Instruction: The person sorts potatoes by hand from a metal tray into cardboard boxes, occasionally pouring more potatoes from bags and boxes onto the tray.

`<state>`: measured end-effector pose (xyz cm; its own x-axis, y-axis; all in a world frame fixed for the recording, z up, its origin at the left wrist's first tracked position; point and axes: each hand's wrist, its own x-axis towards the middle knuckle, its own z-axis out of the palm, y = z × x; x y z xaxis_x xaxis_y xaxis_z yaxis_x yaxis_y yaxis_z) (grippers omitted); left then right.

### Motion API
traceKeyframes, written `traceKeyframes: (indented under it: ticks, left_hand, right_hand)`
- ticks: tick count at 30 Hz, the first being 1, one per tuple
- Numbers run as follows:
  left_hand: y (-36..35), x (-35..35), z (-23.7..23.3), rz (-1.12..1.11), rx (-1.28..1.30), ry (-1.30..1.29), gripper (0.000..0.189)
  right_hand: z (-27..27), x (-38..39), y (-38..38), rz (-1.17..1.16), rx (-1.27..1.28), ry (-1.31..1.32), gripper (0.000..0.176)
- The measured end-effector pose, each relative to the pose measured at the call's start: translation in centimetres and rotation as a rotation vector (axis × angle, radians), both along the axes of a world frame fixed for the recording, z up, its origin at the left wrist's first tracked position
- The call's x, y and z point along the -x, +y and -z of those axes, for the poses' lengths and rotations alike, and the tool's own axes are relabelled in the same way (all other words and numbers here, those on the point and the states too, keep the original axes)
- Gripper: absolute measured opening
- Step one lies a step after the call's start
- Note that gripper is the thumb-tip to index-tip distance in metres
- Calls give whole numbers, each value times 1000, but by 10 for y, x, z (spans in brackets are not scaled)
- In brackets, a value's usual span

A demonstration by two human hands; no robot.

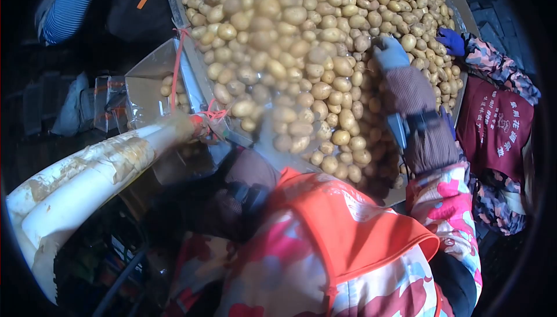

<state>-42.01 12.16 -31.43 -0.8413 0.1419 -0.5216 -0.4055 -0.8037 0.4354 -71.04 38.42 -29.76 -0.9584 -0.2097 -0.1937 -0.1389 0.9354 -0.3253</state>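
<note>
A wide heap of potatoes [325, 67] fills the sorting table in front of me. My right hand [392, 54], in a pale blue-grey glove, lies on the far right part of the heap and touches potatoes. Its back faces me, and the fingers are mostly hidden, so any grip cannot be made out. Nearer, at the heap's lower left edge, my left hand [268, 137] is low among the potatoes. Blur over that area smears its fingers. Brown ribbed cuffs with dark bands cover both my forearms.
At right, a co-worker's purple-gloved hand [451, 42] rests on the heap's edge. An open cardboard box [154, 76] with potatoes stands left of the table's metal rim. White wrapped tubes [98, 172], tied with red string [213, 112], jut in from lower left. A blue ribbed hose [71, 6] hangs upper left.
</note>
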Motion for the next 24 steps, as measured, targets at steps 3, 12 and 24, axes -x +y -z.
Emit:
traceKeyframes:
  ticks: [3,12,24]
  left_hand:
    - [4,4,5,19,45,33,41]
    - [14,6,-2,82,352,183,38]
    - [19,16,-1,151,639,401,34]
  right_hand:
    - [-25,-81,-19,-71,522,460,33]
    - [-52,-223,-104,-873,625,424,40]
    - [-1,-103,-113,-547,277,565,27]
